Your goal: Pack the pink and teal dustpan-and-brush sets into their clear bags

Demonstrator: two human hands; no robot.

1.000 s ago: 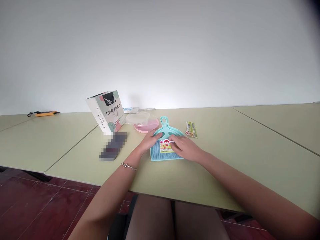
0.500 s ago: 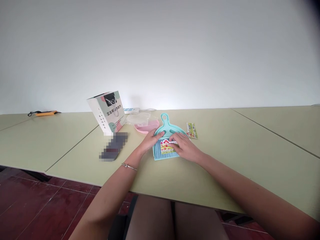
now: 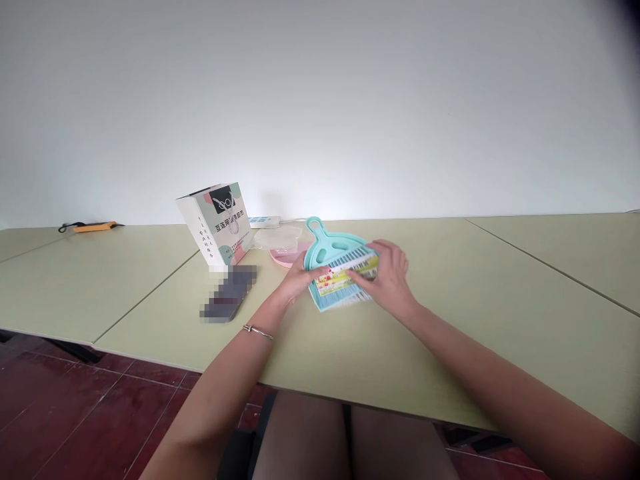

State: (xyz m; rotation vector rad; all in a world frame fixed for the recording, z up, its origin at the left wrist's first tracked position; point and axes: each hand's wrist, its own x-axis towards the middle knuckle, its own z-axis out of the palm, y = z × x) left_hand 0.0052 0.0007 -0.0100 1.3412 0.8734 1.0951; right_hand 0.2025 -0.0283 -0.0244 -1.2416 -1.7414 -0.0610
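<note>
A turquoise dustpan [image 3: 345, 238] with a looped handle is tilted in front of me. A brush with blue bristles [image 3: 320, 301] lies inside it, and a colourful printed card [image 3: 343, 279] covers part of the brush. My left hand [image 3: 296, 283] is closed on the pan's left edge, its thumb over the card's left end. On the right side, my right hand [image 3: 393, 273] grips the pan's edge with the thumb lying across the card. Behind the left hand is a pink dustpan [image 3: 281, 257], partly hidden.
A printed paper bag [image 3: 220, 227] stands at the left, with a pixelated dark object [image 3: 230, 293] before it. Clear plastic wrapping [image 3: 277, 238] and a white power strip [image 3: 264, 221] are behind. An orange item [image 3: 94, 227] with a black cord lies far left on the table [image 3: 150, 293].
The turquoise dustpan has turned and tilted, its handle swinging left. My right hand has moved from the brush's card to the pan's right edge. The second card at right no longer shows there.
</note>
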